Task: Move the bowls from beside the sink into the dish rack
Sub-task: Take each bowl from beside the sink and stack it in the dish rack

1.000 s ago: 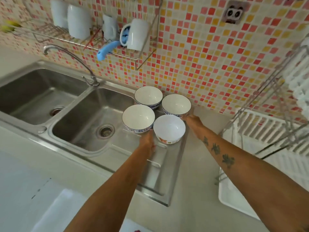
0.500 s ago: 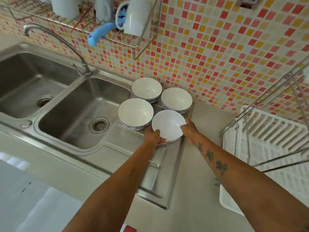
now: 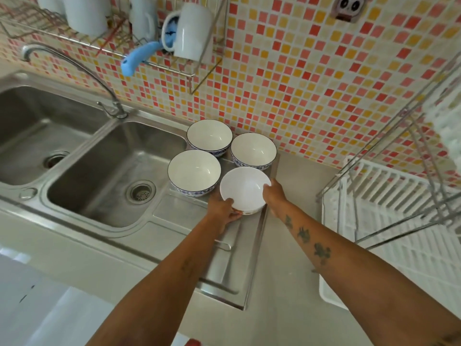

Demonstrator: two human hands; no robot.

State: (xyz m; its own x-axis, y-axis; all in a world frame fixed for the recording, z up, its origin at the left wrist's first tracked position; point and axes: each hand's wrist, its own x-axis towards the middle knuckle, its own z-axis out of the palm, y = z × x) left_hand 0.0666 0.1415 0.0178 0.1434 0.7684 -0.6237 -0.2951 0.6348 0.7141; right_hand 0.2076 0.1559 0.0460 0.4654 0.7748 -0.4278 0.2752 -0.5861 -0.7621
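Left hand and right hand each have a closed grip on opposite sides of the plain white bowl, nearest of four on the sink drainboard.

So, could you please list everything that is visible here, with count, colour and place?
plain bowl: 1, white, nearest on the drainboard, between both hands
patterned bowls: 3, white with blue pattern, drainboard beside the sink
sink: 1 double, steel, left
faucet: 1, steel, behind the sink
dish rack: 1, white with metal frame, right
wall rack: 1, metal, on the tiled wall
mugs: several, white, in the wall rack
left hand: on the plain bowl's near-left rim
right hand: on its right rim
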